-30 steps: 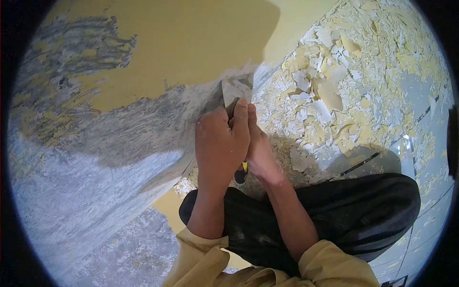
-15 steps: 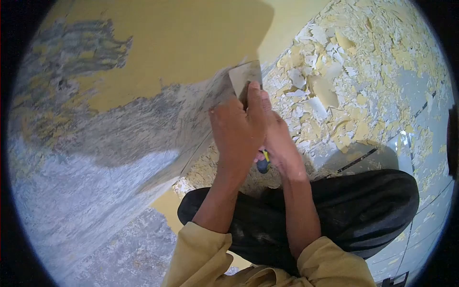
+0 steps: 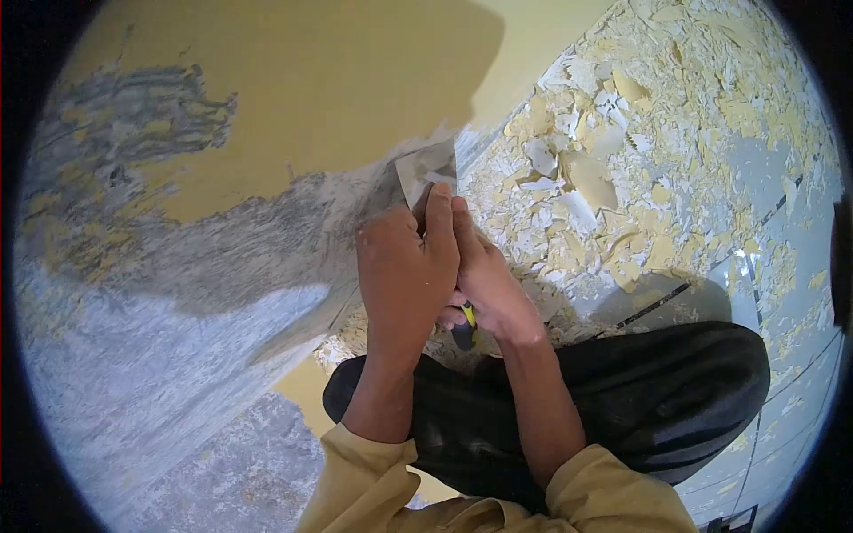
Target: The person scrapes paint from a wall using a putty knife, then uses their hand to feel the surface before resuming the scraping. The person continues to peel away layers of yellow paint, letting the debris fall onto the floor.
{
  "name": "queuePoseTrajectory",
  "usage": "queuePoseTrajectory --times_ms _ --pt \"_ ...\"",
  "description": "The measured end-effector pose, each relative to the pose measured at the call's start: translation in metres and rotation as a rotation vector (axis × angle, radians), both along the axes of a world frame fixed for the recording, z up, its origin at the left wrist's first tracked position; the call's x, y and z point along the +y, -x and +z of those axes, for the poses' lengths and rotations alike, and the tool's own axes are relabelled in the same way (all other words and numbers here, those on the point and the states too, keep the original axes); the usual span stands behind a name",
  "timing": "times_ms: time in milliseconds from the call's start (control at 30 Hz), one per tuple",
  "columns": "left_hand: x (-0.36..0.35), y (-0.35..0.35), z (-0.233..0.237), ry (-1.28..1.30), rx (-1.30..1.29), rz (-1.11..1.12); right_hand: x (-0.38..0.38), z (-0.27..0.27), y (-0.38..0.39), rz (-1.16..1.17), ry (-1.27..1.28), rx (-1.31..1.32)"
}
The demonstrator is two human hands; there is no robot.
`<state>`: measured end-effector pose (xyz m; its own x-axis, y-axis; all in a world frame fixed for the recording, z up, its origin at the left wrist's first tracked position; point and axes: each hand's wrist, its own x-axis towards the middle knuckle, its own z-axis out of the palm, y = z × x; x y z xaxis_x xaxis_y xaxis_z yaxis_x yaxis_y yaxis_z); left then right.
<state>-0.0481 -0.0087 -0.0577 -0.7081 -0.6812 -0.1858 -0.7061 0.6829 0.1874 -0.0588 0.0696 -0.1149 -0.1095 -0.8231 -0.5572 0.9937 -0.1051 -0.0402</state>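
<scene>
Both of my hands are closed around one scraper (image 3: pixel 429 165), whose broad metal blade lies against the lower wall by the edge of the yellow paint. My left hand (image 3: pixel 404 262) grips it from the left, with the thumb along the tool toward the blade. Beside it my right hand (image 3: pixel 493 289) wraps the handle, its fingers partly hidden under the left. The black and yellow-green handle end (image 3: pixel 464 334) sticks out below the hands. Yellow paint (image 3: pixel 329 89) covers the wall above the blade, and scraped grey wall (image 3: pixel 249 240) shows to the left.
Paint flakes (image 3: pixel 640 195) lie thickly over the floor on the right, with larger curled chips (image 3: pixel 591 182) near the wall. Bluish-grey floor tiles (image 3: pixel 764 178) with dark joints show at the far right. My bent leg in black trousers (image 3: pixel 657 391) sits close below my hands.
My hands and the scraper have moved down and to the left along the wall. The blade now sits lower, and a little more paint above it looks scraped.
</scene>
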Motion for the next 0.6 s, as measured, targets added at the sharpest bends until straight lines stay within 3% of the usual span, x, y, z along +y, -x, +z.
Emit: queuePoseTrajectory --times_ms 267,333,400,433,600 --pt "0.007 0.005 -0.008 -0.056 0.096 0.032 0.002 -0.005 0.003 0.061 -0.097 0.085" --pt "0.003 0.011 -0.017 -0.021 0.115 0.015 -0.006 -0.006 0.002 -0.012 -0.183 0.158" --pt "0.003 0.013 -0.027 0.173 0.185 -0.114 -0.002 -0.004 0.005 0.031 -0.195 0.175" --pt "0.005 0.012 -0.021 -0.035 0.173 -0.059 -0.005 -0.006 0.006 -0.022 -0.161 0.158" --pt "-0.003 0.009 -0.02 -0.075 0.117 -0.06 -0.009 -0.006 0.003 -0.067 -0.181 0.12"
